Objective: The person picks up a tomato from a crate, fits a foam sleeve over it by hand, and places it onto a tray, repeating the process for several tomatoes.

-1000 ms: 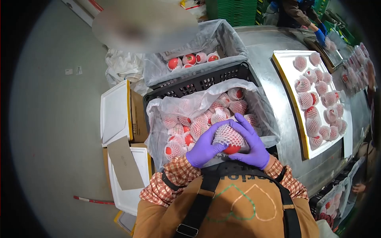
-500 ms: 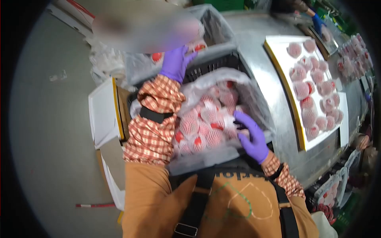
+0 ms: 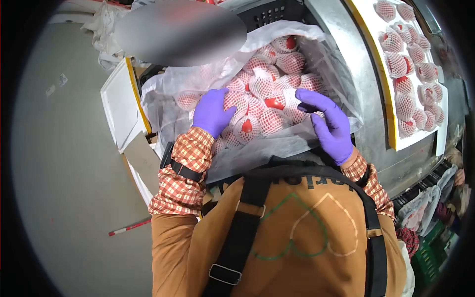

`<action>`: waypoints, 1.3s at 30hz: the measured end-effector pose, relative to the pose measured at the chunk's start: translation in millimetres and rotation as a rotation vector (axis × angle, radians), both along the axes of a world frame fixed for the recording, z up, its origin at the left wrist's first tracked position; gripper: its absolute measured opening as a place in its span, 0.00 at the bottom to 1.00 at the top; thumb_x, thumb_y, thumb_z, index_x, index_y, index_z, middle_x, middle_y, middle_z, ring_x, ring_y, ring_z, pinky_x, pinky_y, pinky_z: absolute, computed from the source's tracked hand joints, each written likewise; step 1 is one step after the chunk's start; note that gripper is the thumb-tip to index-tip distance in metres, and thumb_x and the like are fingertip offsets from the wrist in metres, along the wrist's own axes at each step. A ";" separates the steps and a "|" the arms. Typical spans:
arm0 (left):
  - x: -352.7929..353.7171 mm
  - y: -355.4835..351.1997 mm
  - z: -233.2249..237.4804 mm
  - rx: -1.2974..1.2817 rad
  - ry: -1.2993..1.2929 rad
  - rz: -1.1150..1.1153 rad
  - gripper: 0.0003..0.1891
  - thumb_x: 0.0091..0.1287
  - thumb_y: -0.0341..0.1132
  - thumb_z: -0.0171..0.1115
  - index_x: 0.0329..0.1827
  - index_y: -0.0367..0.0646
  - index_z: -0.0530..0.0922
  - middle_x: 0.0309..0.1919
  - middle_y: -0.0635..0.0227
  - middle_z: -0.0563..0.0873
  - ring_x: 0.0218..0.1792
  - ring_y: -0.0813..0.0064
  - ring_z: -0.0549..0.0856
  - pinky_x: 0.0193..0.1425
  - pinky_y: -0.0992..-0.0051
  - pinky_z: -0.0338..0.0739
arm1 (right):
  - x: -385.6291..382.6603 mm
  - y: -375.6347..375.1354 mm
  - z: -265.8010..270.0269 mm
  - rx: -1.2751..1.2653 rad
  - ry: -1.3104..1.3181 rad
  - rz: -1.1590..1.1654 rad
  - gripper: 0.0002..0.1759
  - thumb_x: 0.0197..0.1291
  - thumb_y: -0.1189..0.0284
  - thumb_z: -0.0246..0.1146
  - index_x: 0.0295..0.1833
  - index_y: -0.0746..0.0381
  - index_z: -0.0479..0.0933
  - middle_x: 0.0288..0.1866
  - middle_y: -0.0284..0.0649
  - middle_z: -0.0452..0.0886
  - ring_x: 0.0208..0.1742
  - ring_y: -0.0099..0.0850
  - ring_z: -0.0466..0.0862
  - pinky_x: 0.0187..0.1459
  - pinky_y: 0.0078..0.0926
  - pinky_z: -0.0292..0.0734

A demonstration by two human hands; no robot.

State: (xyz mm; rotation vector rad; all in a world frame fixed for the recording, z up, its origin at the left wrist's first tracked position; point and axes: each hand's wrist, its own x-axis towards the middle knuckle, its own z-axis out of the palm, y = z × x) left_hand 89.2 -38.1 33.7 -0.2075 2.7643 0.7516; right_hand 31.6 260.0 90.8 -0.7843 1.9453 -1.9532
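Note:
My left hand (image 3: pixel 213 113), in a purple glove, reaches into the lined crate from the left, its thumb and forefinger round a red fruit in a white foam net (image 3: pixel 236 101). At the crate's front right, my right hand (image 3: pixel 332 127), gloved the same, has its fingers curved and thumb apart, fingertips right at a netted fruit (image 3: pixel 295 113). Netted fruits (image 3: pixel 271 88) lie heaped between and beyond the hands, red skin showing through gaps in several nets. A cloudy plastic liner (image 3: pixel 277 148) folds over the rim of the black crate (image 3: pixel 269 19).
To the right, a white tray (image 3: pixel 415 136) with a yellow edge holds rows of netted fruit on a metal table (image 3: pixel 368 128). White cartons (image 3: pixel 118 106) stand at left above the grey floor. A green crate (image 3: pixel 428 257) sits at lower right. A blurred patch covers the upper left.
My left hand has come down from the crate behind onto the fruit in the near crate. My right hand stays at the front right. The view has tilted and shifted.

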 end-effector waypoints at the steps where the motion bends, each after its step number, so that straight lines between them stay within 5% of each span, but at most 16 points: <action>1: 6.5 -0.5 -3.1 -0.044 -0.007 0.028 0.35 0.57 0.49 0.68 0.64 0.39 0.71 0.57 0.49 0.77 0.59 0.52 0.77 0.63 0.59 0.71 | 0.0 0.0 0.0 0.020 0.010 -0.001 0.23 0.60 0.86 0.50 0.62 0.69 0.72 0.60 0.47 0.77 0.60 0.35 0.79 0.60 0.30 0.76; 3: 10.6 2.3 -15.3 -0.109 -0.112 0.061 0.49 0.55 0.59 0.67 0.71 0.32 0.59 0.64 0.40 0.70 0.65 0.49 0.72 0.67 0.59 0.68 | -0.1 -2.3 1.5 0.051 0.025 -0.016 0.21 0.61 0.86 0.50 0.61 0.69 0.73 0.59 0.47 0.77 0.58 0.34 0.80 0.59 0.30 0.76; 7: 2.8 19.0 -30.1 -0.133 -0.193 0.160 0.56 0.52 0.62 0.67 0.73 0.30 0.50 0.64 0.36 0.68 0.63 0.49 0.74 0.65 0.59 0.71 | 1.9 -4.1 -2.5 0.039 0.030 -0.029 0.21 0.61 0.85 0.51 0.61 0.68 0.73 0.58 0.46 0.79 0.56 0.33 0.81 0.58 0.29 0.76; 10: -5.1 20.1 -29.8 -0.100 -0.295 0.197 0.56 0.52 0.62 0.67 0.72 0.30 0.51 0.64 0.37 0.68 0.62 0.48 0.76 0.63 0.59 0.72 | 2.9 -3.8 -3.2 0.029 0.042 -0.039 0.21 0.62 0.84 0.51 0.61 0.67 0.73 0.57 0.44 0.79 0.55 0.31 0.81 0.57 0.28 0.76; 14: 3.9 14.8 -20.5 -0.033 -0.052 0.121 0.50 0.53 0.50 0.72 0.71 0.31 0.54 0.64 0.41 0.70 0.64 0.49 0.73 0.67 0.62 0.69 | 3.5 -2.0 -3.1 0.049 0.088 -0.049 0.21 0.62 0.83 0.52 0.61 0.66 0.74 0.57 0.42 0.80 0.52 0.29 0.81 0.56 0.26 0.76; 15: 7.6 21.1 -2.9 0.043 0.006 0.141 0.47 0.52 0.42 0.73 0.71 0.33 0.56 0.65 0.44 0.69 0.66 0.50 0.71 0.69 0.63 0.67 | 3.9 -2.8 -3.3 0.046 0.086 -0.047 0.21 0.62 0.82 0.52 0.61 0.65 0.74 0.56 0.41 0.80 0.51 0.28 0.81 0.55 0.26 0.76; 18: 15.0 33.1 42.4 0.204 0.287 0.040 0.46 0.50 0.38 0.74 0.71 0.36 0.57 0.65 0.46 0.68 0.65 0.51 0.71 0.69 0.64 0.66 | 4.5 -7.2 -2.1 0.042 0.078 -0.053 0.21 0.63 0.80 0.54 0.62 0.63 0.74 0.55 0.37 0.80 0.48 0.24 0.80 0.53 0.24 0.76; 21: 19.4 47.5 72.1 0.311 0.496 0.017 0.47 0.45 0.30 0.75 0.70 0.39 0.60 0.64 0.51 0.69 0.64 0.53 0.71 0.70 0.63 0.65 | 4.4 -15.3 1.9 0.097 -0.142 -0.052 0.23 0.66 0.69 0.60 0.66 0.60 0.71 0.53 0.37 0.80 0.48 0.23 0.79 0.52 0.21 0.75; 23: 23.6 54.8 82.9 0.344 0.663 -0.005 0.46 0.42 0.25 0.75 0.69 0.40 0.62 0.65 0.54 0.69 0.66 0.56 0.70 0.71 0.62 0.63 | 5.4 -21.1 10.8 -0.069 -0.468 0.096 0.30 0.68 0.59 0.59 0.71 0.58 0.64 0.61 0.38 0.74 0.55 0.27 0.77 0.54 0.26 0.76; 26: 31.6 64.9 82.6 0.387 0.765 0.004 0.46 0.43 0.24 0.75 0.69 0.40 0.62 0.66 0.54 0.68 0.66 0.55 0.69 0.72 0.62 0.62 | 13.6 -36.1 16.7 -0.201 -0.752 0.258 0.35 0.68 0.53 0.56 0.74 0.58 0.59 0.69 0.39 0.66 0.63 0.29 0.73 0.57 0.32 0.76; 28: 35.1 70.6 76.4 0.450 0.801 -0.004 0.46 0.44 0.22 0.73 0.70 0.39 0.61 0.67 0.53 0.67 0.67 0.53 0.68 0.72 0.61 0.61 | 17.0 -44.0 20.9 -0.233 -0.754 0.303 0.34 0.68 0.54 0.57 0.73 0.59 0.60 0.67 0.38 0.69 0.63 0.29 0.74 0.58 0.31 0.75; 30: 38.8 74.3 75.1 0.359 0.835 -0.060 0.46 0.48 0.23 0.71 0.72 0.37 0.57 0.68 0.56 0.65 0.68 0.60 0.68 0.72 0.65 0.64 | 20.1 -47.5 26.3 -0.262 -0.726 0.290 0.33 0.69 0.54 0.56 0.73 0.60 0.61 0.64 0.37 0.73 0.61 0.27 0.75 0.59 0.29 0.74; 39: 45.4 95.0 101.1 0.407 0.722 -0.052 0.44 0.57 0.31 0.70 0.74 0.32 0.53 0.71 0.49 0.61 0.70 0.56 0.66 0.72 0.63 0.60 | 28.4 -50.9 28.7 -0.284 -0.677 0.005 0.26 0.72 0.56 0.53 0.67 0.61 0.70 0.57 0.35 0.78 0.55 0.21 0.77 0.53 0.21 0.74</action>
